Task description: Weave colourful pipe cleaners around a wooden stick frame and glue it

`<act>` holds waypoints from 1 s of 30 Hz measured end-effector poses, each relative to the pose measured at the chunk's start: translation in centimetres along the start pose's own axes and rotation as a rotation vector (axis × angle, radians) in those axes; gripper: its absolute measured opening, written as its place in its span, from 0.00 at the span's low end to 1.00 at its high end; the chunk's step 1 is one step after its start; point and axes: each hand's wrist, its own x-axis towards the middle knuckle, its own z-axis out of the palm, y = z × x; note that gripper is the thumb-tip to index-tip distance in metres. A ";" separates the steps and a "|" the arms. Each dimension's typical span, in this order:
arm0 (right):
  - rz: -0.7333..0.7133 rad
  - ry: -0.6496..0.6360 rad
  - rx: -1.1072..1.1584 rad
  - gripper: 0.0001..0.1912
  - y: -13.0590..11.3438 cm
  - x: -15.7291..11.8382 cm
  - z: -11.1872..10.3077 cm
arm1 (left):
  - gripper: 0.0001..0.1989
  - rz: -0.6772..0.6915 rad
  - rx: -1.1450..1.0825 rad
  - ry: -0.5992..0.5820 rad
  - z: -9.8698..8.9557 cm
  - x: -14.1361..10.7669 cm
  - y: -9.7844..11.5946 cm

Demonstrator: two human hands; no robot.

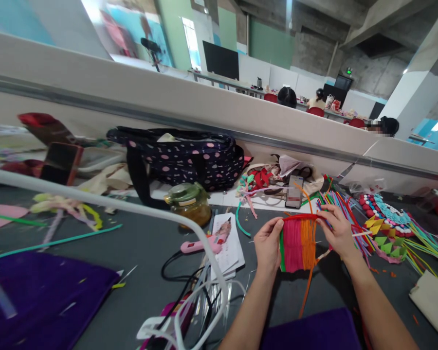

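Between my two hands I hold up a woven panel [294, 245] of pipe cleaners, with green, magenta and orange bands and a red strip along its top edge. My left hand [268, 243] pinches its upper left corner, thumb on the red strip. At the upper right corner, my right hand [336, 228] grips the red and orange edge with bent fingers. A loose orange pipe cleaner [306, 291] hangs below the panel, and another orange end sticks up above it. A bundle of coloured pipe cleaners [345, 214] lies just behind my right hand.
A pink glue gun [200, 245] rests on papers [228, 257] beside a glass jar [190, 204]. Behind stand a dotted bag [182, 158] and a phone [294, 192]. A white curved tube [131, 206] crosses the left foreground. Purple cloth [51, 296] lies left; people sit beyond the partition.
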 end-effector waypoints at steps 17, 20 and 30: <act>0.189 -0.078 0.158 0.08 0.0 0.4 0.4 | 0.14 -0.004 -0.013 -0.001 -0.6 0.7 -0.8; 0.270 -0.085 0.212 0.09 0.4 0.3 0.8 | 0.14 0.001 -0.009 0.002 -0.8 0.8 -0.9; 0.392 -0.224 0.339 0.11 0.9 0.8 1.6 | 0.14 -0.062 -0.051 0.069 -0.9 1.1 -1.1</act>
